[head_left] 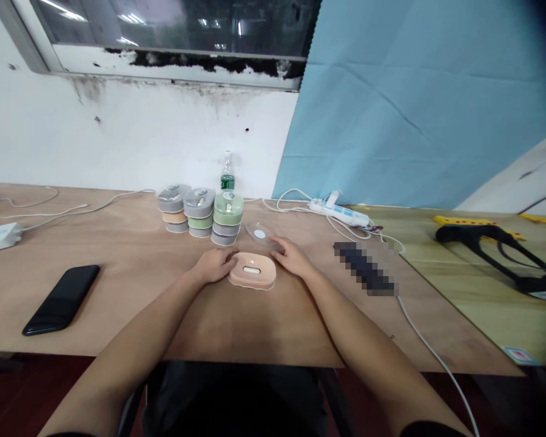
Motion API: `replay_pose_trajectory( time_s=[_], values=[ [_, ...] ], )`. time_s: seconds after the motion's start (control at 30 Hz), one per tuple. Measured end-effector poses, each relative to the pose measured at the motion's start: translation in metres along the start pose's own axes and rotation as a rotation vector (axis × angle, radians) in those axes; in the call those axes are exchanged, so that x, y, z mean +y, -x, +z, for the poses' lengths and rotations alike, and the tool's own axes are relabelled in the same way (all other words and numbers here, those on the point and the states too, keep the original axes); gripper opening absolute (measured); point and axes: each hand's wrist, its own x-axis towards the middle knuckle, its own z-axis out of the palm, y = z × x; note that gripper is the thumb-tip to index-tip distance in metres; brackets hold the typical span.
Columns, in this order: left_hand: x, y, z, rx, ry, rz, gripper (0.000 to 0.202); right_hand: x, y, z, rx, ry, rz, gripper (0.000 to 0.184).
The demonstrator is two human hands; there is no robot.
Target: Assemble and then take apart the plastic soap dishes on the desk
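Note:
A pink oval soap dish (252, 271) with a white centre slot lies on the plywood table (131, 291), between my hands. My left hand (213, 265) rests against its left end, fingers together. My right hand (291, 256) sits at its far right side, with fingertips at the rim of a clear oval lid (259, 233). Whether either hand grips anything is hard to tell. Just behind stand several stacks of round two-tone dishes (200, 209) in grey, peach and green.
A plastic water bottle (227, 173) stands behind the stacks. A black phone (61, 300) lies at the left, and a power strip (339, 212) with white cables lies at the back right. A pixelated dark object (364, 268) sits right of my right hand. A black stand (486, 252) lies on a lighter board.

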Motion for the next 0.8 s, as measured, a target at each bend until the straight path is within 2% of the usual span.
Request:
replay_pose_trajectory(
  time_s=[0.1,0.23,0.37,0.5,0.57,0.63,0.73,0.8],
  values=[
    [-0.002,0.0,0.001,-0.003,-0.015,-0.02,0.045,-0.004,0.001,-0.001,0.021,0.056,-0.014,0.042],
    [-0.002,0.0,0.003,0.022,-0.037,-0.057,0.047,-0.007,0.002,-0.008,0.214,0.018,0.002,0.034],
    [-0.001,0.0,0.004,0.054,-0.048,-0.126,0.046,-0.015,0.007,-0.014,0.388,-0.249,0.049,0.037],
    [0.0,0.0,0.001,0.114,0.033,-0.141,0.048,-0.029,0.011,-0.014,0.456,-0.535,0.107,0.041],
    [0.001,0.001,-0.002,0.148,0.091,-0.114,0.049,-0.036,0.011,-0.012,0.41,-0.678,0.145,0.042],
    [0.001,0.003,-0.004,0.175,0.143,-0.062,0.05,-0.041,0.01,-0.008,0.285,-0.783,0.203,0.04],
    [0.003,0.005,-0.004,0.185,0.194,0.02,0.06,-0.042,0.008,0.0,0.083,-0.791,0.294,0.035],
    [0.005,0.006,-0.003,0.173,0.209,0.062,0.064,-0.039,0.008,0.005,0.026,-0.73,0.327,0.033]
  ],
)
